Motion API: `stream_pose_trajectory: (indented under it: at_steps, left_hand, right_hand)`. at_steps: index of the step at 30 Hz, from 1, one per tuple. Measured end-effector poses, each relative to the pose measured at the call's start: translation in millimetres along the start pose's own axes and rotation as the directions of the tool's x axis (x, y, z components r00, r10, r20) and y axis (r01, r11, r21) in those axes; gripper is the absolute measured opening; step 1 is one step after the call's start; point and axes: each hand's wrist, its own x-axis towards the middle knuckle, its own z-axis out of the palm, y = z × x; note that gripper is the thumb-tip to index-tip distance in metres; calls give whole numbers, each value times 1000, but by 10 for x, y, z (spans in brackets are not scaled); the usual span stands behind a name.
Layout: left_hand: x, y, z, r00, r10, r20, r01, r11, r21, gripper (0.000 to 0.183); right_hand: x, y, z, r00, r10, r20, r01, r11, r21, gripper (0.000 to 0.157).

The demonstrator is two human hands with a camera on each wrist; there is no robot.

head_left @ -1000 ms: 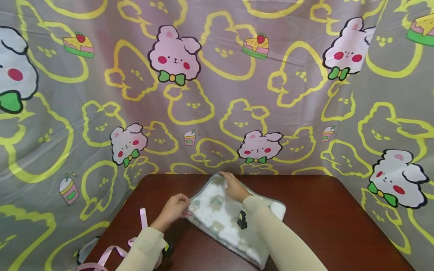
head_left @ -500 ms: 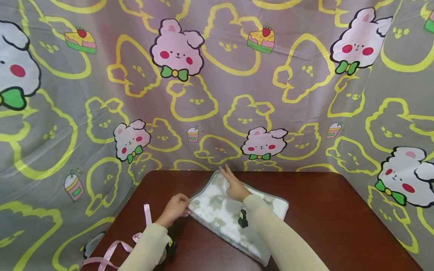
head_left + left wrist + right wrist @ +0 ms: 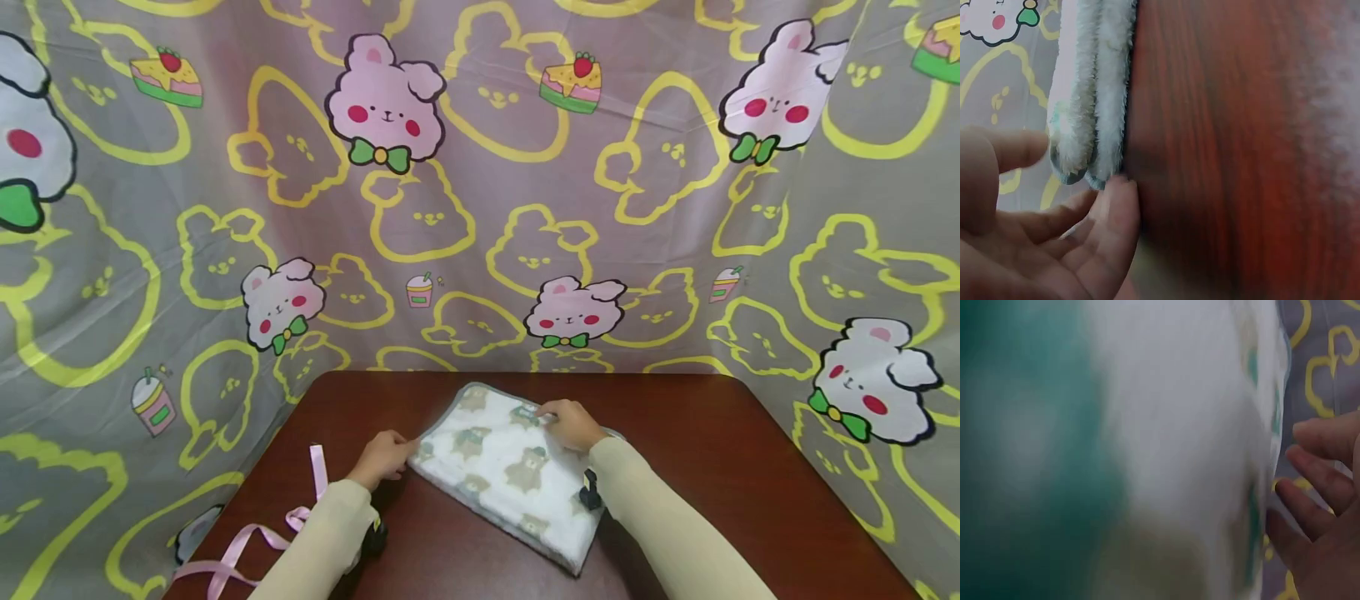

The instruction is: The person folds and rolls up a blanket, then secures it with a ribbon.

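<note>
Blanket (image 3: 495, 475), folded on the table (image 3: 690, 442), is seen in the head view beneath the fingers of the right hand (image 3: 573, 425) and beside those of the left hand (image 3: 384, 458); it is judged light, soft, best held by its bound edges. White pile is printed with brown bears. In the left wrist view, its layered corner is held loosely between thumb and fingers; in the right wrist view, fingers are parted, nothing gripped.

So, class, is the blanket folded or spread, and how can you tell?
Folded: the left wrist view shows two fluffy layers of the blanket lying one against the other at its edge.
</note>
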Motion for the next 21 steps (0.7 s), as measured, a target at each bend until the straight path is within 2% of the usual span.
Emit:
stream_pose_trajectory:
  at_steps: [4,8,12,15,17,21]
  left_hand:
    - [31,1,57,998,-19,57,23,997,-70,35]
    - [67,0,107,995,-48,86,58,992,-116,27]
    - [99,16,118,991,-70,116,93,974,-209,22]
    - [121,20,131,990,-65,129,98,956,-275,21]
    - [137,4,136,990,-73,120,106,948,-300,21]
    - [152,-38,133,995,-96,38,104,943,-316,23]
  right_hand:
    - [-169,160,-170,998,60,-36,-63,994,-87,28]
    - [-372,351,-359,989,144,-45,-149,978,-147,39]
    - [-556,492,-486,972,226,-56,-233,958,-170,48]
    - [-654,538,-536,963,263,-50,-268,954,-134,37]
    - [-711,550,-554,957,289,-38,-291,954,-71,26]
    - [-812,562,-567,935,354,-5,-352,930,103,21]
